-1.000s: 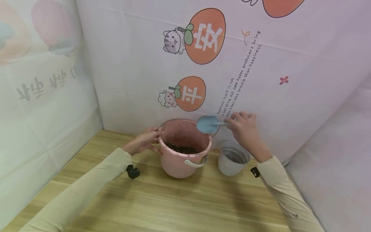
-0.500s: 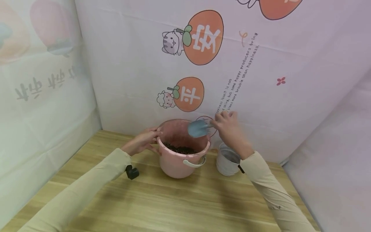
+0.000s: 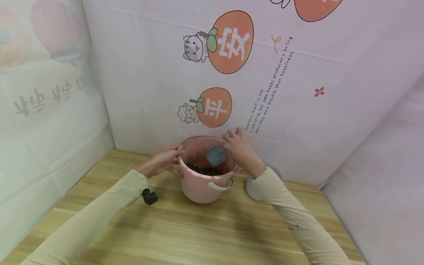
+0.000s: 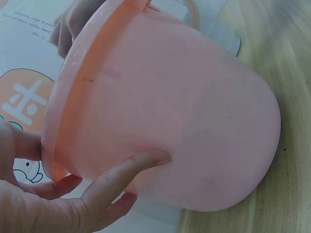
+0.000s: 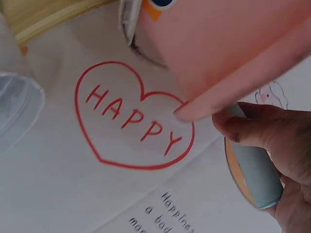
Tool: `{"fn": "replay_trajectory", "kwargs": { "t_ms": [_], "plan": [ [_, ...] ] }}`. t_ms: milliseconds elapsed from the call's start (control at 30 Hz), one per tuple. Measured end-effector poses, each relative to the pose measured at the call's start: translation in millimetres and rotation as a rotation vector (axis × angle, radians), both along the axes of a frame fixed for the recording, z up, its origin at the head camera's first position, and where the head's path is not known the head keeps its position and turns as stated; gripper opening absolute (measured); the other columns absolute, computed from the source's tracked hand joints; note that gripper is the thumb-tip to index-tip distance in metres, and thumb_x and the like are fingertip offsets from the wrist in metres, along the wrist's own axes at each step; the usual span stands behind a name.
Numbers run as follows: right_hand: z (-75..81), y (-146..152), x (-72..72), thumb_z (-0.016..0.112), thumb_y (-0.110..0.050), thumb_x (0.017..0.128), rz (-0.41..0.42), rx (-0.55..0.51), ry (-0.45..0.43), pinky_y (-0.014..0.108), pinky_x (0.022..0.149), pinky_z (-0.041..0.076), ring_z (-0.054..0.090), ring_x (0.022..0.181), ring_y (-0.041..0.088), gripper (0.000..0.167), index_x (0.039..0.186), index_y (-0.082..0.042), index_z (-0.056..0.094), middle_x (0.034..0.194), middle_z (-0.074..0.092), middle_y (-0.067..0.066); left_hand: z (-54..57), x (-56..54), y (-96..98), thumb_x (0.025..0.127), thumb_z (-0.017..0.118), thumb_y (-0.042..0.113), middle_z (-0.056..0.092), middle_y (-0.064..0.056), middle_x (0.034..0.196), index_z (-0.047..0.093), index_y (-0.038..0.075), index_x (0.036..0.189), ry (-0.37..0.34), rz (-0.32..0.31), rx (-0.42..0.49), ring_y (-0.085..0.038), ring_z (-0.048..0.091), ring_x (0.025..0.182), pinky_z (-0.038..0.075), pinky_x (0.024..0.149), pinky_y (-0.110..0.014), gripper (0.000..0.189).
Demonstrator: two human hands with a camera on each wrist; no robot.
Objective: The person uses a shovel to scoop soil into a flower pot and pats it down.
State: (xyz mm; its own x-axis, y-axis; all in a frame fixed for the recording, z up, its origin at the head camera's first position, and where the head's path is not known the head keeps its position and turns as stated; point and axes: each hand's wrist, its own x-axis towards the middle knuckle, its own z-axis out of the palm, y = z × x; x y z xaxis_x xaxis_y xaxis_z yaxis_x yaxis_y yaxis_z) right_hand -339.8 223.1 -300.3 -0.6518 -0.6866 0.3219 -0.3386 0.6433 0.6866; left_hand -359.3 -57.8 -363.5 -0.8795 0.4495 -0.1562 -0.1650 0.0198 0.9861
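Observation:
A pink bucket (image 3: 200, 189) with a pale carrying handle (image 3: 220, 187) stands upright on the wooden table and holds dark soil (image 3: 203, 169). My left hand (image 3: 160, 162) steadies it at its left edge. In the left wrist view the thumb (image 4: 141, 162) lies against the bucket's outer wall and other fingers reach round the rim. With my right hand (image 3: 242, 151) I grip a small blue trowel (image 3: 216, 156). Its blade is inside the bucket mouth, above the soil, while the handle (image 5: 257, 170) shows within the fingers in the right wrist view.
A whitish plastic pot (image 3: 253, 189) stands just right of the bucket, mostly behind my right forearm. The wooden table (image 3: 185, 233) extends in front. A printed white cloth (image 3: 291, 121) closes the back, with more cloth at both sides.
My right hand has moved left with the trowel, and the blade has gone from over the bucket's right rim down into its mouth. The right forearm now covers the pot. The left hand keeps its hold.

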Motion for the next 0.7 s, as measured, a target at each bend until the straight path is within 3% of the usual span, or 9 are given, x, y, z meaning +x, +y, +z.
{"fn": "replay_trajectory", "kwargs": {
  "t_ms": [167, 233, 467, 700],
  "plan": [
    [-8.2, -17, -4.9, 0.08, -0.007, 0.089, -0.006, 0.061, -0.032, 0.045, 0.095, 0.044, 0.054, 0.108, 0.024, 0.011, 0.091, -0.018, 0.083, 0.113, 0.072, 0.0, -0.6, -0.5, -0.1, 0.112, 0.042, 0.015, 0.051, -0.003, 0.084, 0.042, -0.004, 0.13, 0.001, 0.006, 0.006, -0.048, 0.044, 0.14, 0.067, 0.085, -0.058, 0.026],
    [-11.8, -22, -6.6, 0.081, -0.009, 0.09, -0.029, 0.084, -0.047, 0.045, 0.096, 0.044, 0.053, 0.109, 0.024, 0.012, 0.092, -0.02, 0.083, 0.115, 0.073, -0.001, -1.0, -0.7, -0.3, 0.111, 0.042, 0.014, 0.051, -0.003, 0.083, 0.041, -0.004, 0.135, 0.001, 0.006, 0.013, -0.05, 0.041, 0.144, 0.066, 0.085, -0.058, 0.03],
    [-28.0, -26, -15.1, 0.078, -0.009, 0.092, -0.088, 0.125, -0.086, 0.049, 0.101, 0.047, 0.057, 0.112, 0.024, 0.016, 0.097, -0.023, 0.082, 0.11, 0.075, -0.002, -1.9, -0.9, -0.1, 0.111, 0.044, 0.015, 0.051, -0.001, 0.082, 0.043, -0.002, 0.122, 0.0, 0.009, 0.008, -0.045, 0.048, 0.136, 0.066, 0.086, -0.058, 0.019],
    [-36.9, -24, -20.8, 0.077, -0.012, 0.093, -0.057, 0.131, -0.073, 0.051, 0.098, 0.054, 0.06, 0.113, 0.026, 0.014, 0.102, -0.024, 0.081, 0.109, 0.076, -0.002, -0.9, -0.8, -1.8, 0.112, 0.044, 0.015, 0.051, -0.002, 0.08, 0.037, -0.004, 0.15, -0.013, 0.0, 0.002, -0.048, 0.042, 0.143, 0.067, 0.087, -0.056, 0.044]
  ]
}}
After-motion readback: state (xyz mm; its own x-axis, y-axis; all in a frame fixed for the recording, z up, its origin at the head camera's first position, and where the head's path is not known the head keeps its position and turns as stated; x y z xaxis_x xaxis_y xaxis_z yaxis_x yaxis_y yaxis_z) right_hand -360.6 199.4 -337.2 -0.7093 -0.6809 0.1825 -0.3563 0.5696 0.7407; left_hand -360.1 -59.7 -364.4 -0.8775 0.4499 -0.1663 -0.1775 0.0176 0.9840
